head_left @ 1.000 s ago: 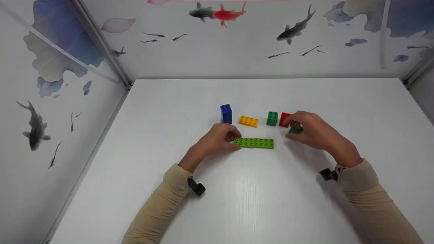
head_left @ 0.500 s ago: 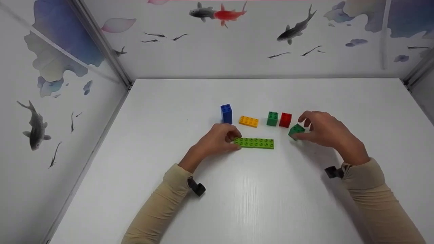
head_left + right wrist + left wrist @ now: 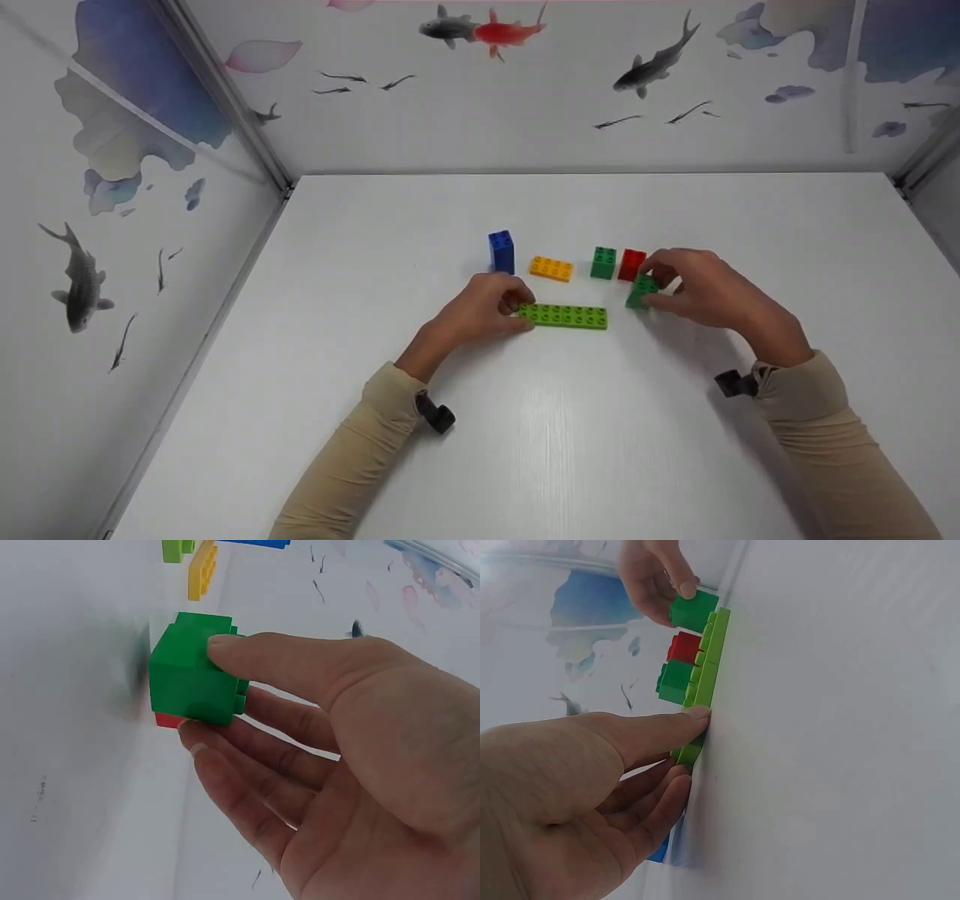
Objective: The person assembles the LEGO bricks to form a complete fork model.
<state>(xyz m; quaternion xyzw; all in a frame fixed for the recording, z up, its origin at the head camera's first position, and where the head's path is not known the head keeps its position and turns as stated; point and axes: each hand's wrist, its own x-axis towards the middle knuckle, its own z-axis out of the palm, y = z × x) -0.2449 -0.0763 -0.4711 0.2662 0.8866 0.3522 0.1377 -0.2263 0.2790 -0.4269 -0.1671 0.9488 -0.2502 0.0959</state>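
Note:
My left hand (image 3: 484,306) pinches the left end of a flat lime green strip of toy building bricks (image 3: 570,316) between thumb and fingers. Its studs face up and a seam shows near its middle. To the right of the strip, my right hand (image 3: 705,289) pinches a green toy building brick (image 3: 640,292), thumb on the near side and fingers behind. In the right wrist view the held green brick (image 3: 191,679) has its studs turned toward the palm side. Whether it touches the table is hard to tell.
Behind the strip stand a tall blue brick (image 3: 502,253), a flat yellow brick (image 3: 551,268), another green brick (image 3: 603,262) and a red brick (image 3: 631,264) on the white table (image 3: 525,450). Printed wall panels (image 3: 525,97) border the table at the back and left.
My right hand first covers the green brick, then loosens with the brick showing turned, and now grips it again, slightly farther left and nearer the strip. The left hand stays still.

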